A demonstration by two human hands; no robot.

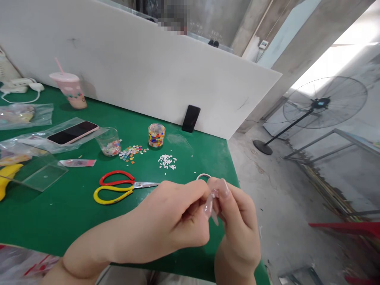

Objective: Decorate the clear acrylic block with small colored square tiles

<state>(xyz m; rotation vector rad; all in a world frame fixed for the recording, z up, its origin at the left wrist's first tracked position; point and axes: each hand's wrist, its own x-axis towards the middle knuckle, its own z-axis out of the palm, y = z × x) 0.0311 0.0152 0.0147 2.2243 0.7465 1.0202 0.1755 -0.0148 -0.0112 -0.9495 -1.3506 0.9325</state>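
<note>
The white ring (203,175) looks smooth, the scissor blades (148,184) shiny metal, the lidded cup (70,86) plastic, the tabletop (68,215) matt.

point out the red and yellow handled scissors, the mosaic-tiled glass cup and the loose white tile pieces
Scissors (139,185): head view, at the pivot.
Mosaic-tiled glass cup (156,137): head view, on its tiled side.
White tile pieces (167,161): head view, mid-pile.

A left hand (184,217) and right hand (240,221) meet, fingers bent, at the near right of a green table (68,215), nearly hiding a pale ring (204,175). Scissors (139,185) lie left; farther off sit white chips (167,161), coloured chips (132,152), a mosaic jar (156,138) and, against a white board (142,79), a phone (191,118).
</note>
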